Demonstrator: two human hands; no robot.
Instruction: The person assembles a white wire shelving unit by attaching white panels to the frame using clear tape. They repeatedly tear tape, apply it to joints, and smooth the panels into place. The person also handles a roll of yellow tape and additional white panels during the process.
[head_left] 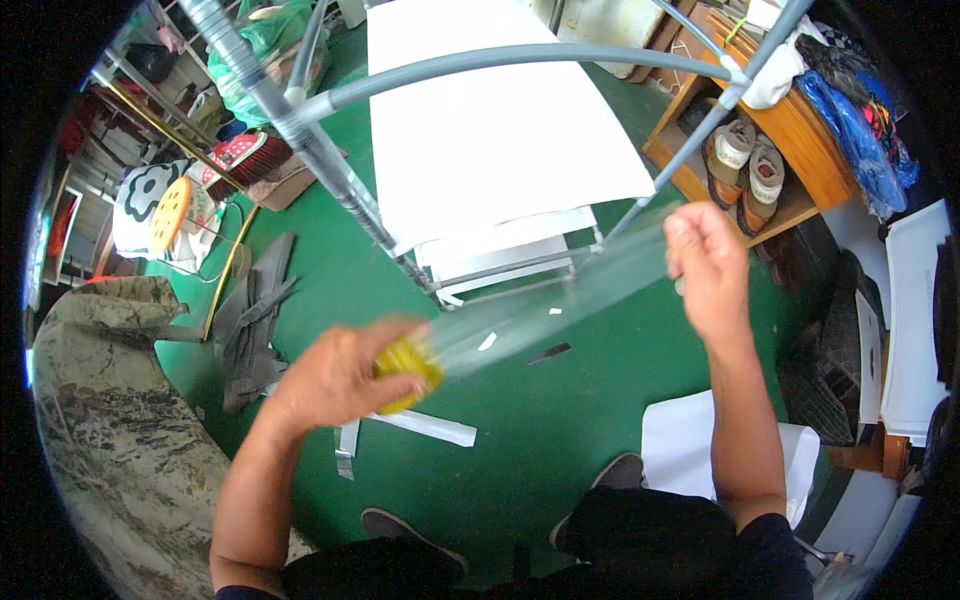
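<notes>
Head view: your left hand [335,375] has its fingers clamped on the yellow tape roll [407,368] while your right hand [708,265] pinches the clear tape strip [545,305], keeping it taut between them.

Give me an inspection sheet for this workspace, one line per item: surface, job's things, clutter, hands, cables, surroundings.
Surface: green floor, with scraps on it.
Job's things: yellow tape roll; clear tape strip stretched between both hands.
Clutter: white strips, grey offcuts, white sheet by the feet.
Hands: left hand has its grip on the roll; right hand pinches the strip's free end, raised.
Cables: thin yellowish line on the floor at left; kind unclear.
Surroundings: grey tube frame over white panels; wooden shelf with shoes; camouflage-patterned cover at left.
</notes>
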